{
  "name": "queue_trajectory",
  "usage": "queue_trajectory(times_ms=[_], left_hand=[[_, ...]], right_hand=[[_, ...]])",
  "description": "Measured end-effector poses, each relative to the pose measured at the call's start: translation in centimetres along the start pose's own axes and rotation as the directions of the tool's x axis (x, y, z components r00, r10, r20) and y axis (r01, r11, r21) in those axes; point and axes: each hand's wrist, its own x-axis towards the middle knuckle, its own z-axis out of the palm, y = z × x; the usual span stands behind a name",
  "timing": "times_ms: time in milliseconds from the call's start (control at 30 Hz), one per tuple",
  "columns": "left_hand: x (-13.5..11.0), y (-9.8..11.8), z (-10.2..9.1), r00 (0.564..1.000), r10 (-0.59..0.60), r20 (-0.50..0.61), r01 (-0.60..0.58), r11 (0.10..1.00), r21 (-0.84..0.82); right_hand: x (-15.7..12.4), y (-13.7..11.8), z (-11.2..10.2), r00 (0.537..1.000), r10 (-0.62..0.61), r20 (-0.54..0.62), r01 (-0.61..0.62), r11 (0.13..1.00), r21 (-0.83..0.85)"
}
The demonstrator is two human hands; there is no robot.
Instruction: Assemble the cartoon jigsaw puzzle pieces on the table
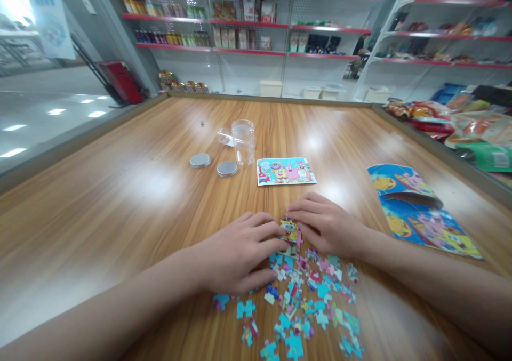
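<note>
Near the middle of the table, several joined jigsaw puzzle pieces (289, 230) form a small yellow cartoon face. My left hand (244, 251) lies palm down to their left, fingers stretched and thumb apart, its fingertips touching the left edge. From the right, my right hand (332, 223) bends its fingers around the upper right edge of the joined pieces, gripping there; its fingertips are partly hidden. Loose jigsaw pieces (295, 345), mostly light blue with some pink and green, spread below both hands. Beyond them lies a small cartoon picture card (286, 171).
A clear plastic jar (244, 143) stands behind a silver lid (226, 169), with another lid (200, 160) to the left. A second clear container (225, 136) lies on its side. Folded blue printed sheet (428, 217) rests at right. Bagged snacks (424, 115) sit beyond the right edge.
</note>
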Motion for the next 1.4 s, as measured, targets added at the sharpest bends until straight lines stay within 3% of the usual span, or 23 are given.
queue_trajectory(times_ms=[367,700,933,1400], left_hand=[[-0.04,0.11,0.01,1.0,0.0,-0.013,0.0,1.0,-0.004],[-0.09,0.18,-0.03,1.0,0.002,-0.023,-0.002,1.0,-0.004],[-0.02,0.1,0.0,1.0,-0.006,0.012,0.006,1.0,0.006],[-0.04,0.11,0.01,0.999,-0.019,0.04,0.019,1.0,0.007]], right_hand=[[-0.15,-0.03,0.26,1.0,0.019,0.002,-0.019,0.999,0.032],[-0.09,0.41,0.51,0.995,0.093,-0.022,-0.087,0.977,0.195],[-0.05,0.27,0.3,0.995,0.093,0.045,-0.099,0.98,0.171],[-0.09,0.01,0.44,0.987,0.163,0.01,-0.162,0.971,0.175]])
